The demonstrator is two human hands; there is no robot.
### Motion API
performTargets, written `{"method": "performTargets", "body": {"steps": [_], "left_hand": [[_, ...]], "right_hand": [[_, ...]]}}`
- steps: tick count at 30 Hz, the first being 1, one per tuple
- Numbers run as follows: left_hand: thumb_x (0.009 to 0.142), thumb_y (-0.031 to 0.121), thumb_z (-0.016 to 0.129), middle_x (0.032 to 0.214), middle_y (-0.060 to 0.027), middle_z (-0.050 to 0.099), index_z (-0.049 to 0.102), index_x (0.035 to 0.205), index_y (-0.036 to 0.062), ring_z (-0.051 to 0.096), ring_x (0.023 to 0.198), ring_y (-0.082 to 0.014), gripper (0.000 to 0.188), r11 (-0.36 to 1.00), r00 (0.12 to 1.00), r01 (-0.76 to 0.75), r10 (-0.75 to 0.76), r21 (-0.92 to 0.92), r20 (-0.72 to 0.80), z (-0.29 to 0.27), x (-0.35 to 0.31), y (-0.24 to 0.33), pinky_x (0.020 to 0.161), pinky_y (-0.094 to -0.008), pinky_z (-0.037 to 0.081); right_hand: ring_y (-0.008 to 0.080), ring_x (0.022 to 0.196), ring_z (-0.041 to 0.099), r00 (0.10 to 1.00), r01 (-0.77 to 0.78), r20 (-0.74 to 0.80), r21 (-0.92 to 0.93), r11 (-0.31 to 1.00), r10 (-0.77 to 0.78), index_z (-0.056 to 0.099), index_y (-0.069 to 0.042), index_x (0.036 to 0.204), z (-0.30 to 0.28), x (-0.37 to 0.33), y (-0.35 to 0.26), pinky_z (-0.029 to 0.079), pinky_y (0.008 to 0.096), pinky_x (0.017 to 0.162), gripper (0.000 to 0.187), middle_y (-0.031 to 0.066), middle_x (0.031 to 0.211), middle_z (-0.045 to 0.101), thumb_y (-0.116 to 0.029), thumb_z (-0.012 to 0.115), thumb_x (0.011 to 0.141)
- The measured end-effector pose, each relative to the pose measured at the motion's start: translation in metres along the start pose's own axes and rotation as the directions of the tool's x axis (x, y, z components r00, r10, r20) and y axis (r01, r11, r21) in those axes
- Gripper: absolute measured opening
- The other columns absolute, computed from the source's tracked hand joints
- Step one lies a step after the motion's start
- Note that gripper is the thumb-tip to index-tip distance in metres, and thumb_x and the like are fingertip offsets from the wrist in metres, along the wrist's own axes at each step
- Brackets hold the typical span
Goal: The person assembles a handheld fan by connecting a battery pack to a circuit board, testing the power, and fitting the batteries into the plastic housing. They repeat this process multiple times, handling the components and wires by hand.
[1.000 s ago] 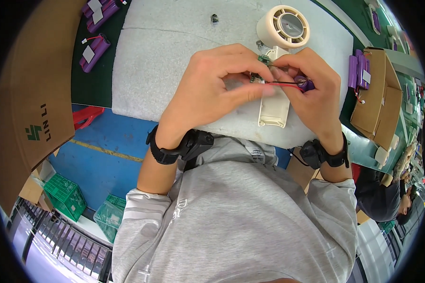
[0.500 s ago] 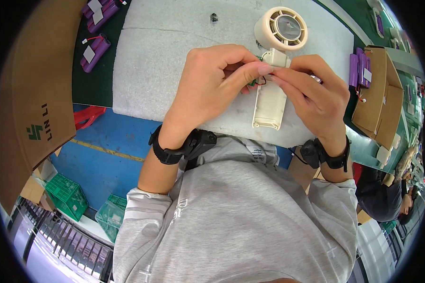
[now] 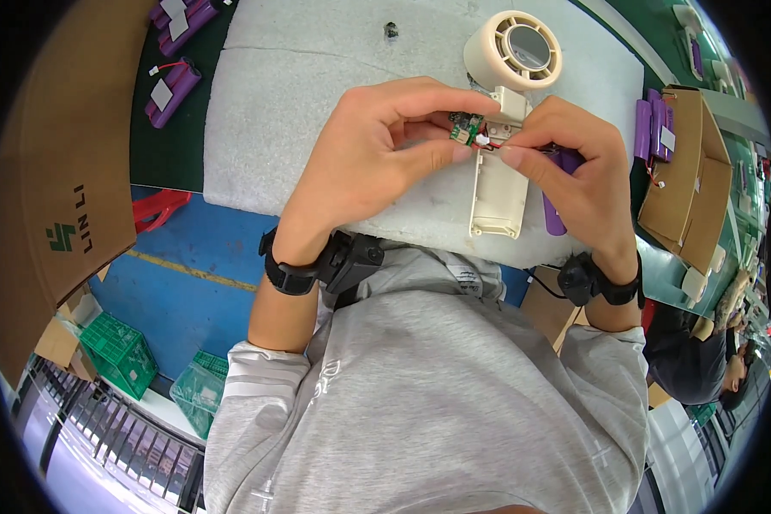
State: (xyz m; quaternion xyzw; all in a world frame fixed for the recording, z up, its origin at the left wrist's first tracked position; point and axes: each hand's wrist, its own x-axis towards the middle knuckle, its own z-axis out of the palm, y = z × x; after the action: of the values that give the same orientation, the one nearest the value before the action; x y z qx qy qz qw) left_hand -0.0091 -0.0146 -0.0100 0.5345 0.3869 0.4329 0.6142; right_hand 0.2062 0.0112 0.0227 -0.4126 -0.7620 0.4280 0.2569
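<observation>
A cream handheld fan (image 3: 504, 128) lies on a white foam pad (image 3: 317, 94), its round head at the far end and its open handle shell pointing toward me. My left hand (image 3: 373, 154) pinches a small green circuit board (image 3: 466, 128) above the handle. My right hand (image 3: 574, 176) holds a purple battery (image 3: 557, 201) and grips its thin red wire and white plug (image 3: 484, 140) right at the board. The two hands nearly touch over the fan handle.
Purple battery packs (image 3: 173, 81) lie on the green mat at far left, and more stand in a cardboard box (image 3: 690, 180) at right. A large cardboard sheet (image 3: 56, 171) stands left. Green crates (image 3: 120, 351) sit on the floor. Another person (image 3: 702, 360) is at lower right.
The fan body has shifted a little between frames. My hands went from pulling the red wire out sideways to meeting at the green board with the plug against it.
</observation>
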Motion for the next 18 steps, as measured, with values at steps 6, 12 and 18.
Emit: {"method": "performTargets", "body": {"steps": [6, 12, 18], "left_hand": [[0.076, -0.008, 0.067, 0.096, -0.0066, 0.068, 0.067, 0.106, -0.0007, 0.062, 0.084, -0.011, 0.03, 0.999, 0.997, -0.025, 0.027, 0.028, -0.069, 0.005, -0.001, 0.001, 0.08, -0.0244, 0.053], [0.074, -0.008, 0.069, 0.095, -0.005, 0.068, 0.067, 0.096, -0.0018, 0.062, 0.082, -0.011, 0.023, 0.993, 0.988, -0.111, 0.113, 0.028, -0.103, 0.005, -0.001, -0.005, 0.078, -0.0247, 0.054], [0.072, -0.009, 0.07, 0.091, -0.0043, 0.068, 0.066, 0.093, -0.0014, 0.063, 0.08, -0.0121, 0.022, 0.982, 0.984, -0.149, 0.158, 0.117, -0.077, 0.004, -0.001, -0.006, 0.076, -0.0249, 0.054]], "right_hand": [[0.0107, 0.061, 0.051, 1.0, 0.01, 0.012, -0.013, 1.0, -0.01, 0.066, 0.003, 0.081, 0.003, 0.0, 0.001, 0.039, 0.0245, 0.055, 0.007, 0.005, 0.072, 0.058, -0.001, 0.071, 0.076], [0.0093, 0.06, 0.048, 0.999, -0.026, 0.028, 0.017, 1.0, 0.026, 0.065, 0.003, 0.079, 0.003, 0.001, 0.003, 0.037, 0.0245, 0.054, 0.009, 0.0041, 0.07, 0.056, -0.002, 0.071, 0.076], [0.0082, 0.06, 0.047, 1.0, -0.024, 0.019, 0.015, 1.0, 0.023, 0.064, 0.003, 0.078, 0.002, 0.001, 0.004, 0.036, 0.0244, 0.053, 0.009, 0.0034, 0.07, 0.056, -0.002, 0.071, 0.076]]}}
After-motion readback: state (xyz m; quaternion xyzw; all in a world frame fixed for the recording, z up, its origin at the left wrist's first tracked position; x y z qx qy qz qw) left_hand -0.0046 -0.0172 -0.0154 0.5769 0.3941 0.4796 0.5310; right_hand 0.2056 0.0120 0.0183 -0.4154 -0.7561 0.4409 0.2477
